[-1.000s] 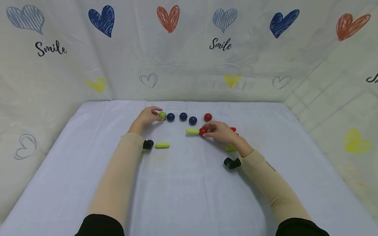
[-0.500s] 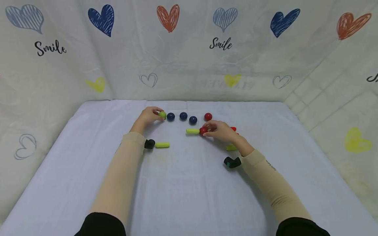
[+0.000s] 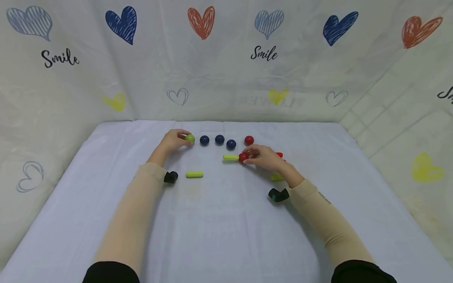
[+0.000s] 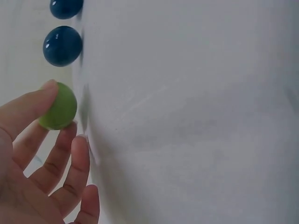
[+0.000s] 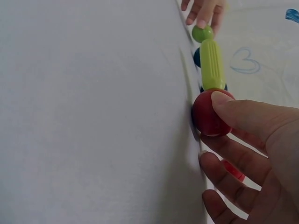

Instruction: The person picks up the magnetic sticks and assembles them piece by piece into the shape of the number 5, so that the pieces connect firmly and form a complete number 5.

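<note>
"Leftward, since half a second ago, go my left hand (image 3: 173, 140) and the green ball (image 3: 190, 138); the ball now stands apart from the nearest blue ball (image 3: 204, 140)."

"How are you holding it?"

"Pinched between thumb and fingers. Whether it touches the white cloth (image 3: 212, 236), I cannot tell."

"And your other hand?"

"My right hand (image 3: 263, 157) is in the same place, gripping the front red ball (image 3: 243, 157), which touches one end of a ribbed yellow-green rod (image 3: 230, 157). Whether the two are fixed together, I cannot tell."

"Which step is this, then?"

"I'd judge I'm drawing the green ball out of the row while steadying the red ball and rod. The next move probably calls for a firm left pinch, since a smooth ball could roll away, and a still right hand."

"Any containers?"

"None that I can see; the other two blue balls (image 3: 219, 139) lie on the cloth."
</note>
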Motion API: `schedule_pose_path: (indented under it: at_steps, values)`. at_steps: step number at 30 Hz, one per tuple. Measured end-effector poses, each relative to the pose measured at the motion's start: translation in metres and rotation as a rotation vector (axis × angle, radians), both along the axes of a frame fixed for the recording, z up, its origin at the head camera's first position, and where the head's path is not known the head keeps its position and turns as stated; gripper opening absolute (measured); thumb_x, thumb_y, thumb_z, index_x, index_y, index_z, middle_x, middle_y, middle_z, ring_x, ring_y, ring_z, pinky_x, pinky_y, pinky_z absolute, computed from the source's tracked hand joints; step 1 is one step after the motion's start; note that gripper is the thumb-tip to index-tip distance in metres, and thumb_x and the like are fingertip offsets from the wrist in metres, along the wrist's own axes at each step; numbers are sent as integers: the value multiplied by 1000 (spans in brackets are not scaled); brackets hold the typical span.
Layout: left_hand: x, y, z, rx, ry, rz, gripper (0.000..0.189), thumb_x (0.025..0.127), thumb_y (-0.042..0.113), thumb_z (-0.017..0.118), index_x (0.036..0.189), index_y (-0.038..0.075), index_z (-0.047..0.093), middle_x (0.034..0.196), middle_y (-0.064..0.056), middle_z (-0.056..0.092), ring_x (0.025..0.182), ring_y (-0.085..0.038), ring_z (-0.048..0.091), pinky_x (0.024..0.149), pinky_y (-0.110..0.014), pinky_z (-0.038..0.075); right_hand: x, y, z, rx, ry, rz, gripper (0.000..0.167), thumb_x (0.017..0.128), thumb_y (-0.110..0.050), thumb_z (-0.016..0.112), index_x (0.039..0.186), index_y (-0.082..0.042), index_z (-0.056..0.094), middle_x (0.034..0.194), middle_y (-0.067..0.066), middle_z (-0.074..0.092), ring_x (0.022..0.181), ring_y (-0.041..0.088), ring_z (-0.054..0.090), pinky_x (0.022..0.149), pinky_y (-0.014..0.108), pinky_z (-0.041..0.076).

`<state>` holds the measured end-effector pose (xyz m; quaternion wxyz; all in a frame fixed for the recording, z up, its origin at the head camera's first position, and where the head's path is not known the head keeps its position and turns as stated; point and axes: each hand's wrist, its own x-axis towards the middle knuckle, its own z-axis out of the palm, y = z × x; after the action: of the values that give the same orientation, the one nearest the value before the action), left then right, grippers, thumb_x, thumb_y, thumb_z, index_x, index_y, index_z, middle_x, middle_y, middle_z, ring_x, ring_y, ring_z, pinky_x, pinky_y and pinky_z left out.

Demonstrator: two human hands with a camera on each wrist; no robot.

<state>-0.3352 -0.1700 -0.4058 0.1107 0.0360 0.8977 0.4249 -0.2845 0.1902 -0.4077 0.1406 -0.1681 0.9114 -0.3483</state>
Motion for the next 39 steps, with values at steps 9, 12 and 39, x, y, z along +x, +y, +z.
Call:
schedule_pose_path:
  at_steps: [9, 12, 39]
  values:
    - [15, -2, 7, -14, 25, -53, 52, 94, 21, 75, 140, 4, 60, 137, -24, 58, 127, -39, 51, 106, -51, 41, -1, 0, 0, -2, -3, 1, 39, 96, -21, 75, 132, -10, 64, 124, 13, 67, 117, 31, 59, 100, 47, 50]
    - [21, -3, 8, -20, 49, -61, 51, 94, 21, 76, 140, 5, 61, 135, -22, 60, 126, -38, 52, 103, -51, 43, -1, -1, 0, -4, -5, 11, 40, 96, -22, 74, 133, -10, 64, 125, 13, 67, 118, 32, 59, 100, 47, 50]
    - [52, 43, 11, -10, 80, -249, 43, 93, 18, 78, 132, 6, 66, 124, -15, 70, 120, -30, 62, 101, -46, 47, -4, -1, 2, -21, 3, 20, 39, 97, -17, 73, 133, -6, 64, 126, 15, 66, 119, 33, 59, 101, 48, 50]
